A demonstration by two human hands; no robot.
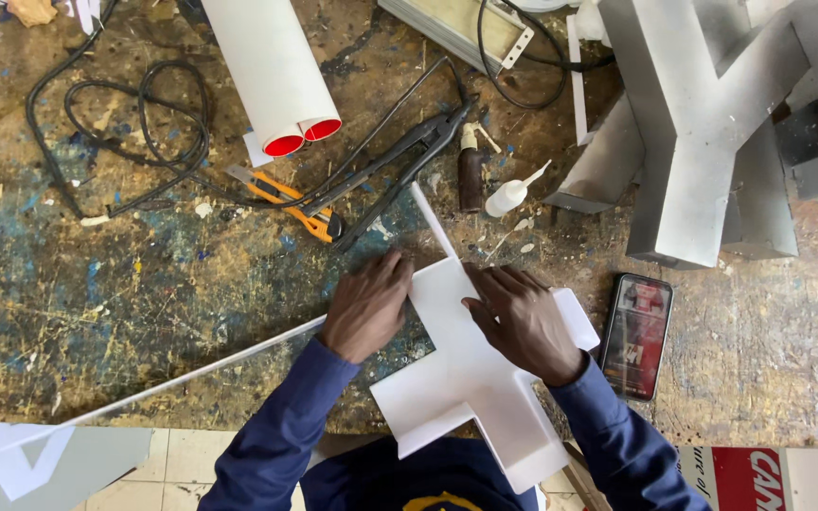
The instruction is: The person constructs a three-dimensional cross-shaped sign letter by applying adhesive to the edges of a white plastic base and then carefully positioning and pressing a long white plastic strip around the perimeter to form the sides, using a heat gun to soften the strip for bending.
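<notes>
Both your hands are flat on the white cross-shaped panel (471,378), which lies on the paint-spattered desk (144,284) right in front of you, near edge hanging a bit over the desk's edge. Left hand (367,305) presses down at the panel's upper left corner, fingers spread, half on the desk and half on the panel. Right hand (523,320) sits palm-down on the upper arm of the cross, fingers pointing toward the left one. Neither is gripping anything, both open and just pressing.

A thin white strip (433,220) sticks up from the panel's top edge, btw your two hands. Long pale strip (191,374) runs off to the left from under your left wrist.

Other stuff: phone (636,336) just right of the panel, orange utility knife (286,201) and black pliers-type tool (400,166) beyond your left hand, small glue bottle (511,194) nearby, rolled white sheet w/ red inside (272,71) further back, big metal letter (702,123) top right.
</notes>
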